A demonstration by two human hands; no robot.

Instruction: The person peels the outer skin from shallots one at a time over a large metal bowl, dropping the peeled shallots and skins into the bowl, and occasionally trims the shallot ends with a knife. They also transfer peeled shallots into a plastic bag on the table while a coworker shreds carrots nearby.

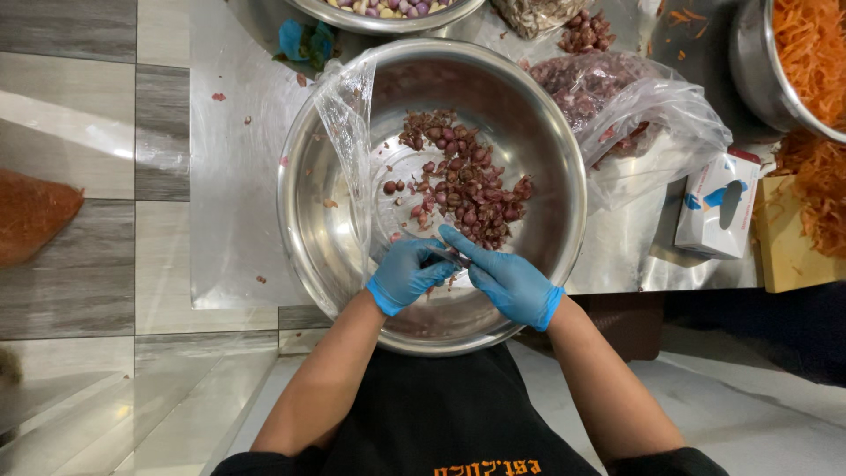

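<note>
Nearest the camera, a black apron front [441,423] and two bare forearms lead up to a pair of blue-gloved hands meeting just inside the near rim of the large round stainless-steel bowl [304,229]. The left hand [407,273] is curled, its fingers [436,264] pinched on a small dark item that is probably a shallot, though the glove hides too much to be sure; the right hand [511,284] closes on a slim grey blade [448,256], its forefinger laid along it toward the left fingertips. By the look of it this is the peeling step, one bulb being trimmed over the bowl; the following cut calls for a short, controlled stroke away from the left fingers. Past the hands, toward the bowl's middle and far side, lies a loose heap of small reddish-purple shallots and papery skins [465,181]. A clear plastic sheet [348,132] drapes over the bowl's left rim. Right of the bowl on the steel bench [233,176] sit a clear plastic bag of more shallots [608,92] and a white-and-blue cardboard box [716,204]; farther right, a steel bowl of shredded carrot [806,53].
</note>
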